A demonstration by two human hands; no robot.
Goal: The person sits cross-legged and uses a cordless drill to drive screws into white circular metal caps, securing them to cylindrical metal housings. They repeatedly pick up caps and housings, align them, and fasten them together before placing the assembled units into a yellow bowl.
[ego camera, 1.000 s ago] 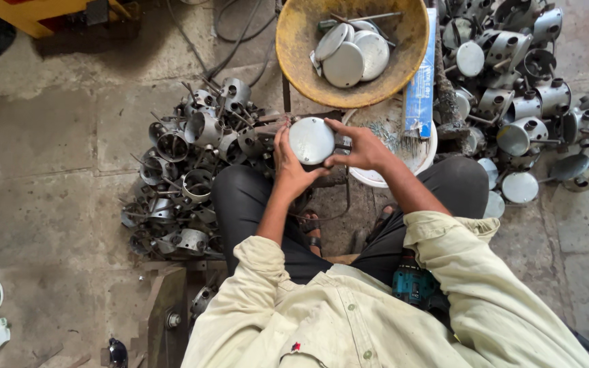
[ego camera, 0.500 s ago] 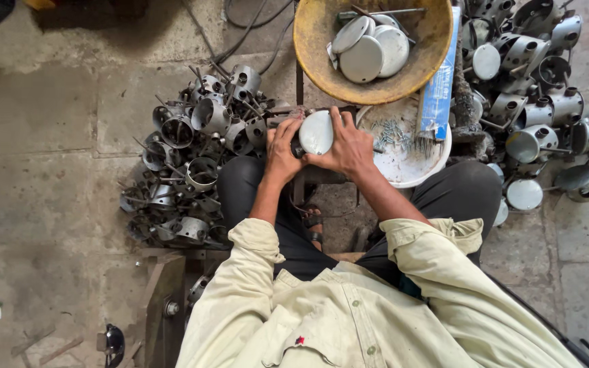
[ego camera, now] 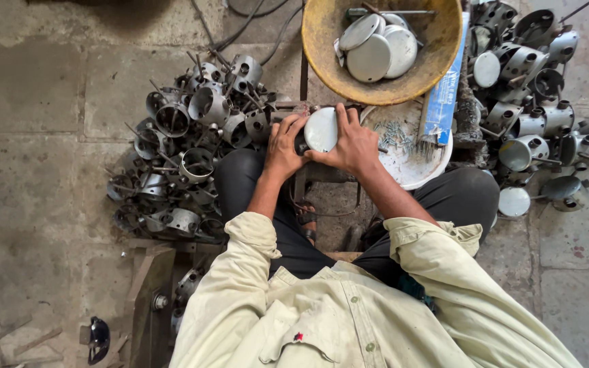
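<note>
Both hands clamped on round metal lid (ego camera: pixel 321 129), left hand (ego camera: pixel 283 145), right hand (ego camera: pixel 353 144), forearms angled inward

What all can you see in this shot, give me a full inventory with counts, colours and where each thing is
round metal lid: one, pale grey, held between both hands at centre
yellow basin: one, top centre, holds several grey discs
white bowl: one, right of the hands, holds small screws
blue packet: one, leaning beside the white bowl
left pile of metal housings: many, dull grey, on the floor at left
right pile of metal housings: many, grey, some capped, at right
concrete floor: grey, all around
left hand: grips the lid's left edge
right hand: covers the lid's right edge
</note>
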